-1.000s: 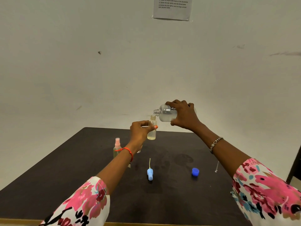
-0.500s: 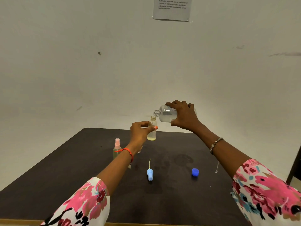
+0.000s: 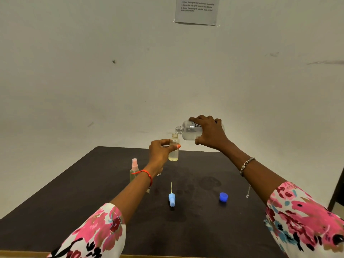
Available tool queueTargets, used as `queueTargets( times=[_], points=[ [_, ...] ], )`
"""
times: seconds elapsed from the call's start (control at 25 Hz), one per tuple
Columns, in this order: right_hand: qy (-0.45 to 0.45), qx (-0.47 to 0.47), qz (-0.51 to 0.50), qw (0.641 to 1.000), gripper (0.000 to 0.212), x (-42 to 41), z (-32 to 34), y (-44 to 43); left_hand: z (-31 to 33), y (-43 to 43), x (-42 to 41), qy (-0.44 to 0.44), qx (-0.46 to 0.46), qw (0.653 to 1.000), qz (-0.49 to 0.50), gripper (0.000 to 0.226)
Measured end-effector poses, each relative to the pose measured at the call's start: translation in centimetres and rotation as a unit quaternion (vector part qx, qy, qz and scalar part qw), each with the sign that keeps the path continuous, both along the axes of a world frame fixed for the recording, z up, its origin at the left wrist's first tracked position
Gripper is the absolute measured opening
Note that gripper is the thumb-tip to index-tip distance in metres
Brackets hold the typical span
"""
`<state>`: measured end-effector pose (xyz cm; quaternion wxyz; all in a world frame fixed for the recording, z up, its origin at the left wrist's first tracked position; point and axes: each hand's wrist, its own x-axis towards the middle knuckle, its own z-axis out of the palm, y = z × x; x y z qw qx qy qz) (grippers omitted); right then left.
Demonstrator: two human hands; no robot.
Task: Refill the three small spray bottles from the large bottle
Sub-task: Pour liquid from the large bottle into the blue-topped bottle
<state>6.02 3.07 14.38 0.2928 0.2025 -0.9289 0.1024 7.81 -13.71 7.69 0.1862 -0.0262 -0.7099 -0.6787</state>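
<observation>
My left hand (image 3: pixel 160 149) pinches a small clear spray bottle (image 3: pixel 173 154), uncapped and upright above the dark table (image 3: pixel 93 192), with pale yellowish liquid in its lower part. My right hand (image 3: pixel 210 132) grips the large clear bottle (image 3: pixel 189 130), tipped on its side so its open neck sits just over the small bottle's mouth. A blue spray top (image 3: pixel 171 199) with its dip tube lies on the table below. A small bottle with a pink spray top (image 3: pixel 134 169) stands left of my left wrist. Another small bottle behind my left wrist is mostly hidden.
A blue screw cap (image 3: pixel 223 197) lies on the table to the right. A thin metal chain piece (image 3: pixel 248 191) lies farther right. A printed sheet (image 3: pixel 197 10) hangs on the white wall. A dark object edge (image 3: pixel 337 192) shows at the far right.
</observation>
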Motion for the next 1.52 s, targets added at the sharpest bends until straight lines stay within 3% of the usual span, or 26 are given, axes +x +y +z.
queueTargets(
  times=[1.52],
  points=[
    [-0.005, 0.009, -0.003, 1.0, 0.075, -0.1, -0.51, -0.14, -0.46, -0.18, 0.52, -0.011, 0.012, 1.0, -0.011, 0.041]
  ],
)
